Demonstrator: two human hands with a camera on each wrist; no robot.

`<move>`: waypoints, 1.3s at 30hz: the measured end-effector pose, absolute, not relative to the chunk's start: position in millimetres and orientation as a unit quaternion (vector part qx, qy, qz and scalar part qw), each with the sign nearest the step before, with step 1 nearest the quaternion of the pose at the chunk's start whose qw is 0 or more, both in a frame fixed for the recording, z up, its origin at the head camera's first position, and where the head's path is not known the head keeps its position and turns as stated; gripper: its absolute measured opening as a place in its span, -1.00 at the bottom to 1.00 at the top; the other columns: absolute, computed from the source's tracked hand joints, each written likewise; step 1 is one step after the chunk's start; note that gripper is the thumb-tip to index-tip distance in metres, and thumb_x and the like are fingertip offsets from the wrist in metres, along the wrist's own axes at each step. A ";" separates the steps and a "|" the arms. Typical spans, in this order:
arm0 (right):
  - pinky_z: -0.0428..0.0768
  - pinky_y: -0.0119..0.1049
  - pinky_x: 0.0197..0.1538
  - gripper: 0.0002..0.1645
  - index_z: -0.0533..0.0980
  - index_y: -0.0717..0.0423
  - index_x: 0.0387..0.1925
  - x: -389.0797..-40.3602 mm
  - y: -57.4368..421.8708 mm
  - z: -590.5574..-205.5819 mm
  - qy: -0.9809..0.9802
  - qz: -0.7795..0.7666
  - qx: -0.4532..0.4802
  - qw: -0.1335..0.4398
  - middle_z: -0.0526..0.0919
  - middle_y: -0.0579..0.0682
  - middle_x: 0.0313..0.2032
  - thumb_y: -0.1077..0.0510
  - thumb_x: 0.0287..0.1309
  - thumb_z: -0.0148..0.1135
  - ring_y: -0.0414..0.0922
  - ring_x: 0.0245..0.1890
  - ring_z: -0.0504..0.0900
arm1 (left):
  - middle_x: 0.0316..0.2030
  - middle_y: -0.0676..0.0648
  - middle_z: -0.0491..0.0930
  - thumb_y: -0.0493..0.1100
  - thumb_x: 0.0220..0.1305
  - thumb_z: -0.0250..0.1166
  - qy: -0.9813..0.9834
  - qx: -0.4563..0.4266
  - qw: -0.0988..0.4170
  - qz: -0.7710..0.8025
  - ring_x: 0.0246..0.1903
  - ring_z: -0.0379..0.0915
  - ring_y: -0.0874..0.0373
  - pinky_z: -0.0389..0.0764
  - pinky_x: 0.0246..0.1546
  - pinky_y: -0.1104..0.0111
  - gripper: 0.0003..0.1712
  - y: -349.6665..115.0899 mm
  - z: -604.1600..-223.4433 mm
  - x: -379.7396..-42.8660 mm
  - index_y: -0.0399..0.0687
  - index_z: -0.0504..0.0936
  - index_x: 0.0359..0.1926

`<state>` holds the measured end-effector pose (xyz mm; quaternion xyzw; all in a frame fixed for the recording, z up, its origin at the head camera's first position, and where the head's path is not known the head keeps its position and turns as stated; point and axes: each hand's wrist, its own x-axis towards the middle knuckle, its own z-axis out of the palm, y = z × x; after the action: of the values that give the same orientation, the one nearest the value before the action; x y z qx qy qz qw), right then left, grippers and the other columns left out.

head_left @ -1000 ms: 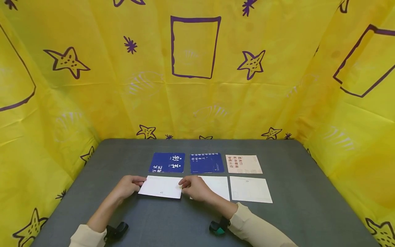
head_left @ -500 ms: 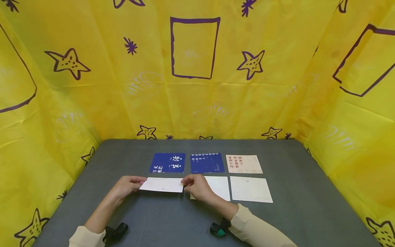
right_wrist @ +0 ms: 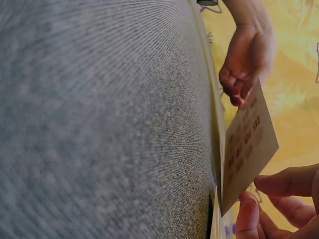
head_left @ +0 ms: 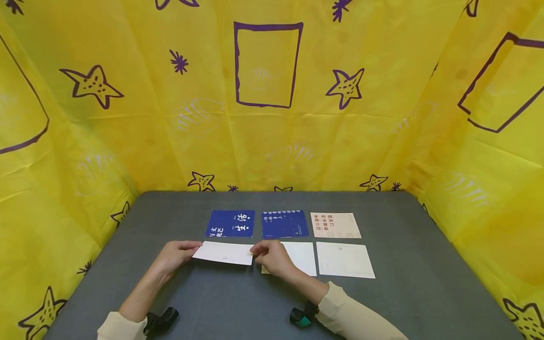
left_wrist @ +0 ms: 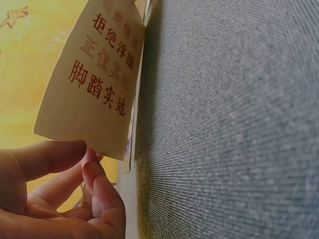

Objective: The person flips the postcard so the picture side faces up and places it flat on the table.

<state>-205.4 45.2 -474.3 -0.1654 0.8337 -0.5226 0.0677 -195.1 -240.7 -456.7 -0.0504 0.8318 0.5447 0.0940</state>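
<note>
My left hand (head_left: 172,257) pinches the left end of a white postcard (head_left: 223,253) between thumb and fingers. At its right end, my right hand (head_left: 274,259) pinches the same postcard. Its pale back faces up in the head view, with a tiny mark near the near edge. The left wrist view shows the underside of the postcard (left_wrist: 89,84), printed with red Chinese characters. That card is tilted, its near edge raised off the grey tabletop. Behind my right hand lies another white postcard (head_left: 297,255), partly covered by the hand.
Beyond the held card lie two dark blue cards, one at left (head_left: 231,224) and one in the middle (head_left: 284,224), and a pale pink card (head_left: 335,225). A white postcard (head_left: 345,260) lies at front right. Yellow patterned cloth (head_left: 272,141) surrounds the grey table (head_left: 238,307).
The held postcard's near edge has tipped up, so the card looks narrower from above. Both hands have kept their hold, with my right hand shifting slightly right. The other cards stay put.
</note>
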 end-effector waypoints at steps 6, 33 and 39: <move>0.52 -0.48 -0.37 -0.77 0.67 0.27 -0.31 -205.9 45.6 -475.4 0.825 -0.540 -0.159 0.052 0.72 0.14 -0.38 0.47 -0.08 0.28 -0.24 -0.44 0.55 | 0.09 -0.38 0.57 -0.32 0.36 0.13 0.835 -0.057 0.095 0.540 -0.26 0.49 0.34 0.56 -0.17 0.40 -0.63 -239.7 -453.5 -193.5 -0.50 0.54 0.10; 0.49 -0.36 -0.42 -0.88 0.66 0.29 -0.34 -209.4 48.7 -467.5 0.787 -0.607 -0.090 0.060 0.69 0.12 -0.42 0.27 0.10 0.31 -0.16 -0.47 0.51 | -0.24 0.07 0.66 -0.22 0.28 0.28 0.797 -0.100 0.074 0.590 -0.28 0.52 0.27 0.56 -0.22 0.45 -0.61 -233.9 -442.5 -192.2 -0.49 0.60 0.00; 0.50 -0.36 -0.42 -0.88 0.65 0.28 -0.33 -209.7 49.1 -467.5 0.786 -0.609 -0.088 0.061 0.69 0.11 -0.41 0.27 0.11 0.31 -0.15 -0.46 0.53 | -0.28 0.12 0.64 -0.21 0.29 0.27 0.798 -0.100 0.072 0.590 -0.27 0.50 0.27 0.55 -0.21 0.43 -0.62 -232.3 -440.9 -190.9 -0.47 0.60 0.00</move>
<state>-209.7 49.1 -467.5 -0.0884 0.7861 -0.6086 0.0611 -190.9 -232.3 -440.9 -0.1000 0.7976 0.5904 0.0722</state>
